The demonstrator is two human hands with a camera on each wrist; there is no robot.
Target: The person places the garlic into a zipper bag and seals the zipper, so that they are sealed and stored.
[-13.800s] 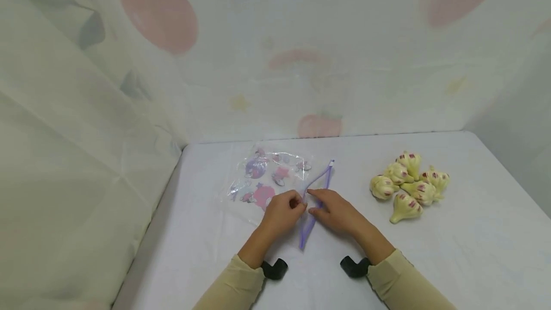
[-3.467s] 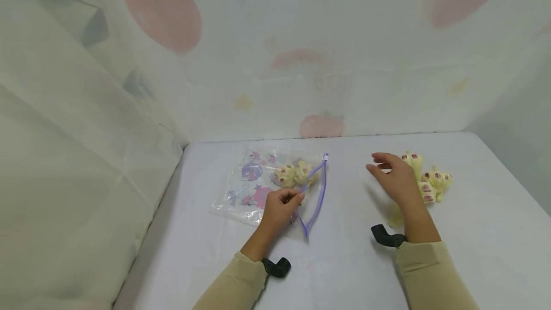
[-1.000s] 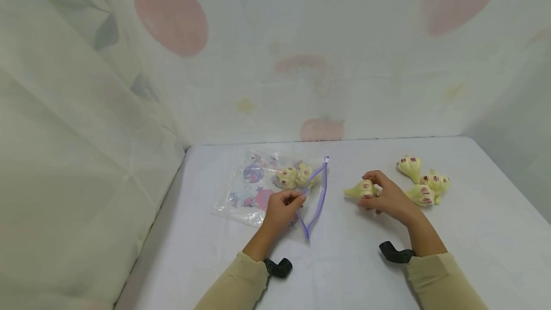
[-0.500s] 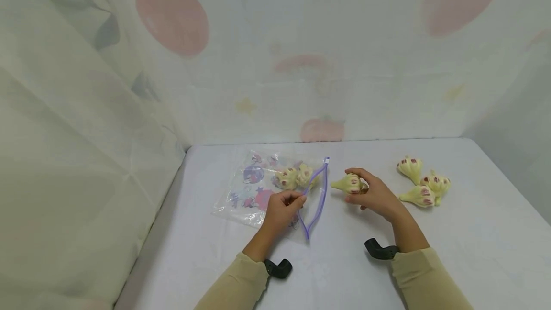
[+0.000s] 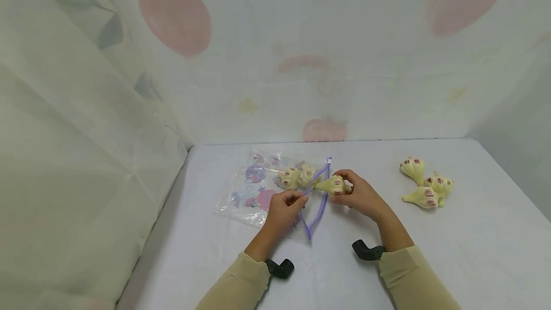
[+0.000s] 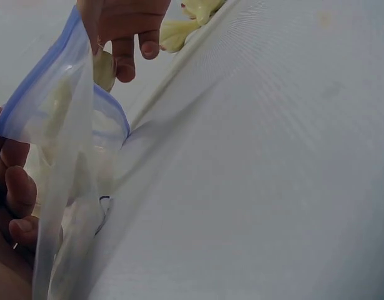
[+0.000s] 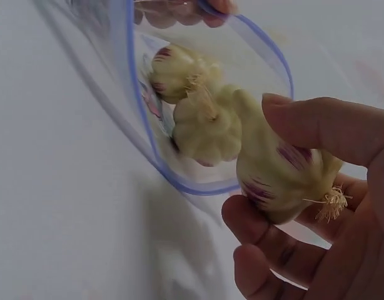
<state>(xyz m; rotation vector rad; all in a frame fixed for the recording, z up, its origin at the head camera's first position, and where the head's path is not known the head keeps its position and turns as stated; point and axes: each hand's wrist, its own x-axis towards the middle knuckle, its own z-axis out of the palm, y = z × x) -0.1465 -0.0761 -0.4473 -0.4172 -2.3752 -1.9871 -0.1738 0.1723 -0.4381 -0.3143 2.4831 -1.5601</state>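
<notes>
My right hand (image 5: 359,198) grips a garlic bulb (image 7: 282,165), pale yellow with purple streaks, its stem end pointing left into the mouth of a clear zip bag (image 5: 241,200). The bag's purple zip edge (image 7: 137,94) stands apart in a loop. With my left hand (image 5: 281,212) I pinch the near-left side of that edge, keeping the mouth spread. Inside the bag lie two garlic bulbs (image 7: 207,128), seen through the opening in the right wrist view. Printed pink and purple figures mark the bag.
Several garlic bulbs (image 5: 424,197) lie grouped on the white table (image 5: 327,276) to the right. Patterned cloth (image 5: 258,61) hangs behind the table and along its left side. Each wrist wears a black camera mount (image 5: 281,269).
My right hand has carried the garlic bulb leftward from near the right-hand group to the bag's mouth. The left hand keeps its pinch on the bag's edge.
</notes>
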